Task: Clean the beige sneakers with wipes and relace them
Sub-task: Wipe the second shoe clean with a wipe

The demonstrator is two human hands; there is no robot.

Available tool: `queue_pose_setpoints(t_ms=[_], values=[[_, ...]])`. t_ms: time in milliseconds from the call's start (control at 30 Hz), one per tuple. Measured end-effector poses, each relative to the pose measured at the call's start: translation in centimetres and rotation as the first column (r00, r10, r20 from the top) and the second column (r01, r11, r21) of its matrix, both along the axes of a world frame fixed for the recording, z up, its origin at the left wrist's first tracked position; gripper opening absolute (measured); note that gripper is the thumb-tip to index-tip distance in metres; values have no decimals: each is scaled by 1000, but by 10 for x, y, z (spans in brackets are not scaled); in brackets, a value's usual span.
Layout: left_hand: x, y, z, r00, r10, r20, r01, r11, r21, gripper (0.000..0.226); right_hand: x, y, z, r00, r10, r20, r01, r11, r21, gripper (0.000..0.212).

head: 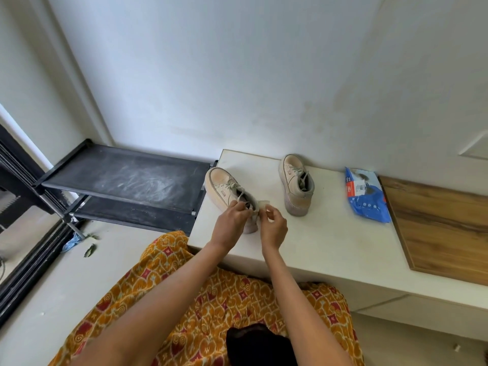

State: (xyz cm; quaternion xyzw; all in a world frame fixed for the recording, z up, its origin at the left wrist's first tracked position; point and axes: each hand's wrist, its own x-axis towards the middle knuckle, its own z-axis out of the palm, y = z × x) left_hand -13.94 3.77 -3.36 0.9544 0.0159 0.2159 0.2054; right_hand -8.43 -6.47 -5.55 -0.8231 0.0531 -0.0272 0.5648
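Two beige sneakers stand on a white bench (330, 233), toes pointing to the wall. The left sneaker (221, 186) is at the bench's left end, with both hands at its heel opening. My left hand (232, 220) pinches a pale lace end beside the collar. My right hand (273, 225) pinches the other lace end just to the right of the heel. The right sneaker (295, 186) stands apart, untouched, with its laces loose. A blue wipes pack (367, 196) lies further right on the bench.
A wooden board (443, 228) covers the bench's right end. Left of the bench stands a dusty black shoe rack (126, 178). On the floor by the window frame lie a blue scrap (72, 243) and leaves (89, 250). An orange patterned garment (211, 299) covers my lap.
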Motion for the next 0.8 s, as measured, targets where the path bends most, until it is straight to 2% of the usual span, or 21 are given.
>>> queue_pose_setpoints(t_ms=[100,267,333,500,600,667,733,800], values=[[0,0,-2,1000,5,-1,-5,1000,-4,19,-13,2,-7,1000,-20,-10,20,997,69,22],[0,1,-2,1000,-5,-3,5,1000,0,22,-16,-13,-27,995,-72,-73,56,977,-205,15],[1,1,-2,1000,1,-10,-1,1000,-8,20,-5,-15,-19,994,-68,-82,45,966,-254,15],[2,2,-3,1000,9,-9,-10,1000,-17,18,-16,-4,-11,997,-74,-18,70,985,-156,18],[2,3,-4,1000,-4,-11,4,1000,-12,18,-28,-11,-24,1000,-9,19,14,966,-258,22],[2,3,-2,1000,-1,-9,1,1000,1,17,-17,-17,-26,1000,-10,13,14,945,-328,17],[2,2,-2,1000,3,-3,-3,1000,4,14,-3,-18,-19,999,-27,18,32,933,-358,11],[2,1,-2,1000,8,-2,-8,1000,2,14,5,-10,-10,996,-16,92,47,936,-349,8]])
